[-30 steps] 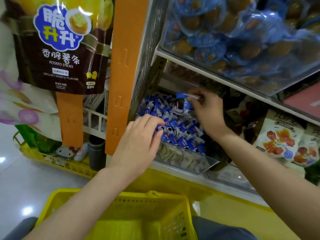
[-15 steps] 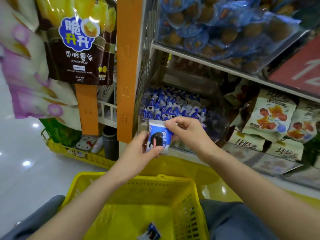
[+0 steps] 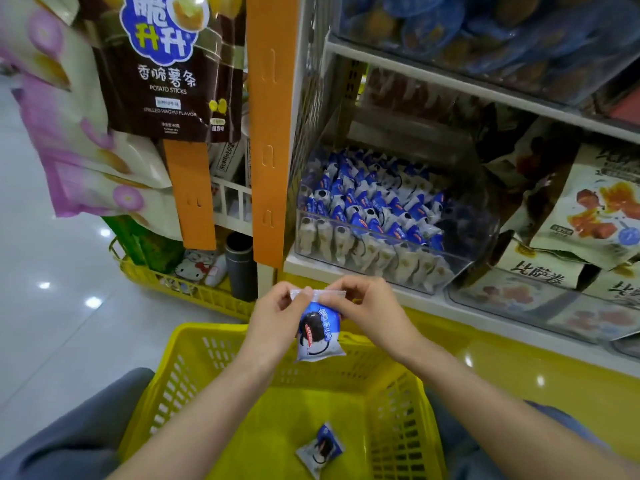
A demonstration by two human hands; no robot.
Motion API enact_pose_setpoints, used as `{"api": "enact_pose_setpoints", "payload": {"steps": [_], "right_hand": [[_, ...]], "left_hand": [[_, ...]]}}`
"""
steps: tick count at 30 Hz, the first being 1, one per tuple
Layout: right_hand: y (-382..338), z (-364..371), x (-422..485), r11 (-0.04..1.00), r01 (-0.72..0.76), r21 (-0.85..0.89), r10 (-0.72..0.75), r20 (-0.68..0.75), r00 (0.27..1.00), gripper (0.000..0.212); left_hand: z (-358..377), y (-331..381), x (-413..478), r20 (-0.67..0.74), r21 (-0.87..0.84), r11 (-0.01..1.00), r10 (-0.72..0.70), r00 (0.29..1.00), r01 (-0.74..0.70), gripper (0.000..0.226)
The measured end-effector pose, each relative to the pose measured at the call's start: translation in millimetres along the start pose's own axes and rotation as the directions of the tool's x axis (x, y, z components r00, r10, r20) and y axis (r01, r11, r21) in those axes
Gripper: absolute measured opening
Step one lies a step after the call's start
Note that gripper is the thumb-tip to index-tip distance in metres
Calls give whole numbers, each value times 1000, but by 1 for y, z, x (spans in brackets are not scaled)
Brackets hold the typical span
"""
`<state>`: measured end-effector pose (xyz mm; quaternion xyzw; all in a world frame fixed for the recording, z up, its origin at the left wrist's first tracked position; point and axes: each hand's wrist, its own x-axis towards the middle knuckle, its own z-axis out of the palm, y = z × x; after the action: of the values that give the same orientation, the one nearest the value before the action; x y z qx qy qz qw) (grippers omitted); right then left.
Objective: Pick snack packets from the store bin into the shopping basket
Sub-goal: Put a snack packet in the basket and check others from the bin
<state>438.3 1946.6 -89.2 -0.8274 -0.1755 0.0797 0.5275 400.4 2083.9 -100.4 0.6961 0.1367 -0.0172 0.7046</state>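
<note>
A blue-and-white snack packet (image 3: 318, 336) hangs over the far rim of the yellow shopping basket (image 3: 394, 403). My left hand (image 3: 277, 317) and my right hand (image 3: 367, 306) both pinch its top seal, one at each side. Another packet (image 3: 320, 450) of the same kind lies on the basket floor. The clear store bin (image 3: 467, 258) on the low shelf behind my hands holds several more of these packets (image 3: 374, 202).
An orange upright post (image 3: 270, 133) stands left of the bin. Brown potato-stick bags (image 3: 166, 71) hang at upper left. Larger snack bags (image 3: 595, 209) fill the shelf to the right. A second yellow basket (image 3: 187, 289) sits on the floor at left.
My right hand lifted a packet out of the bin and brought it down toward me. My left hand joined it, and the packet now hangs over the basket.
</note>
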Motion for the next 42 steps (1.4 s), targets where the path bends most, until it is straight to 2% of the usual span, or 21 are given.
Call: {"api": "enact_pose_setpoints", "payload": {"steps": [2,4,5,7,10,13,15,17,19,22,24,27,29,30,32,34,36,40,42], "right_hand": [[3,-3,-3,931,164,-325,-176,-6,984,6],[4,-5,-6,762,334,-555,-363,61,930,12],[4,-6,-6,716,366,-594,-401,78,912,14],[4,-7,-7,742,328,-585,-381,35,924,14],[8,-3,-5,907,96,-409,-182,-179,967,9],[10,-2,1,984,-160,-80,126,-322,938,10],[9,0,3,953,-246,178,291,-304,907,14],[7,4,0,870,-277,408,387,-219,895,12],[5,7,-4,809,-310,500,420,-121,900,10],[7,7,-13,814,-413,409,435,42,900,9],[11,6,-19,843,-454,289,443,105,890,24],[18,3,-27,924,-376,-61,381,110,918,60],[20,2,-30,948,-255,-188,278,106,955,71],[19,2,-31,960,-194,-203,217,98,971,68],[17,3,-33,985,-115,-126,124,66,990,51],[15,4,-36,998,-59,-32,60,19,998,27],[15,5,-38,997,-24,-70,21,-44,999,11],[15,6,-39,990,34,-134,-44,-74,996,11],[14,4,-39,972,81,-222,-98,-66,993,11]], "left_hand": [[3,-4,1,4,-11,999,-45,999,45,24],[5,-7,1,23,-50,994,-91,996,92,20],[6,-8,1,32,-65,992,-107,994,109,20],[8,-7,3,42,-86,986,-141,989,144,21],[9,-4,6,80,-132,968,-205,976,214,19],[11,-4,0,146,-90,968,-219,965,233,20],[11,-9,-3,104,-130,972,-183,978,195,29],[9,-13,-4,6,-193,970,-147,989,145,32],[5,-14,-2,-80,-243,965,-122,989,100,30],[1,-14,-1,-147,-225,974,-73,986,38,17],[0,-14,-2,-152,-160,987,-36,988,11,13],[0,-14,-3,-117,16,998,63,991,-62,21],[0,-16,-4,-78,180,972,165,983,-149,21],[0,-16,-5,-55,260,947,210,976,-189,20],[0,-18,-8,-10,387,883,293,956,-266,21],[1,-19,-12,29,444,831,359,933,-334,23],[2,-20,-13,55,449,809,398,916,-379,20],[2,-22,-11,72,428,811,409,910,-399,18],[2,-23,-10,92,417,818,396,914,-397,19]]}}
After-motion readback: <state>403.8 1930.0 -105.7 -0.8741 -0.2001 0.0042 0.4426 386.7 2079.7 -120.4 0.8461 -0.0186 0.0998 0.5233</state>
